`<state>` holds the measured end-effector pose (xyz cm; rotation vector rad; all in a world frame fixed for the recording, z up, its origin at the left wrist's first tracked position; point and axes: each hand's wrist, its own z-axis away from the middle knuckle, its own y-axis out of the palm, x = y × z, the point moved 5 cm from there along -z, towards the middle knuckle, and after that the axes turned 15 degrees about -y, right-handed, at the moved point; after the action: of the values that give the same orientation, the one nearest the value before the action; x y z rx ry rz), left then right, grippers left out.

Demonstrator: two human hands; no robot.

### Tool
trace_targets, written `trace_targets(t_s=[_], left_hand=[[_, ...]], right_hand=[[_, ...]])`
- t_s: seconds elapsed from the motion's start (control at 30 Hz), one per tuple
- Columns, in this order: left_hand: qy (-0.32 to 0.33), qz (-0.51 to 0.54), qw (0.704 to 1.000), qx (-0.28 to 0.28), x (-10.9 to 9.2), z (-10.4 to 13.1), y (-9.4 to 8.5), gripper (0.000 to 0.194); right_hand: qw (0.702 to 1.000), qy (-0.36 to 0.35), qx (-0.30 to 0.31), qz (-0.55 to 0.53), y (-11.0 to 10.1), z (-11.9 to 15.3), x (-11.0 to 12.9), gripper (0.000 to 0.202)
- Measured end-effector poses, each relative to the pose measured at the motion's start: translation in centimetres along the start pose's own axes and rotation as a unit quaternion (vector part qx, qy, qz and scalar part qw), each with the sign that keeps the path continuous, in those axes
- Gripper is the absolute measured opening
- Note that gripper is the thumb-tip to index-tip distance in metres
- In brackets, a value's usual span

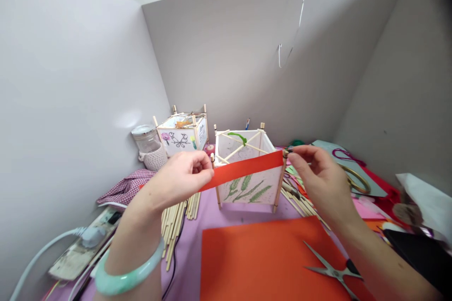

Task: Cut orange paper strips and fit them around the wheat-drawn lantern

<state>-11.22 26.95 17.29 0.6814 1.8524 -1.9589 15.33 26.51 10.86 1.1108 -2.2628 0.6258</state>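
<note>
A strip of orange-red paper (249, 165) stretches across the upper front of a small square lantern (243, 150) made of wooden sticks and white panels. Green leaf sprigs decorate its front panel, and crossed sticks with a green pipe cleaner span its top. My left hand (187, 176) pinches the strip near the lantern's front left corner; the strip's tail runs on behind that hand. At the front right corner, the thumb and fingertips of my right hand (319, 174) close on the top of the corner stick, beside the strip's right end.
Orange paper (254, 258) lies in front with open scissors (332, 270) on it. Another stick lantern (181, 136) and a glass jar (145, 136) stand back left. Loose sticks (173, 230) and a power strip (84, 244) lie left; coloured craft materials (370, 197) crowd the right.
</note>
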Motion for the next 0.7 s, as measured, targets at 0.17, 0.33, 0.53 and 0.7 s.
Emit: trace_targets(t_s=[0.17,0.33,0.53,0.7], left_hand=[[0.018,0.077,0.996,0.047,-1.4,2.3,0.1,0.013],[0.037,0.121,0.99,0.06,-1.9,5.1,1.0,0.013],[0.098,0.215,0.97,0.064,-2.1,8.7,2.8,0.012],[0.166,0.234,0.957,0.035,-2.2,10.7,3.5,0.011]], right_hand=[[0.966,-0.228,-0.052,0.11,-2.0,0.7,6.6,0.01],[0.94,-0.331,0.081,0.033,-0.3,3.9,11.6,0.015],[0.942,-0.328,0.067,0.018,0.3,7.5,13.7,0.024],[0.949,-0.309,0.063,0.018,-0.6,9.5,14.6,0.028]])
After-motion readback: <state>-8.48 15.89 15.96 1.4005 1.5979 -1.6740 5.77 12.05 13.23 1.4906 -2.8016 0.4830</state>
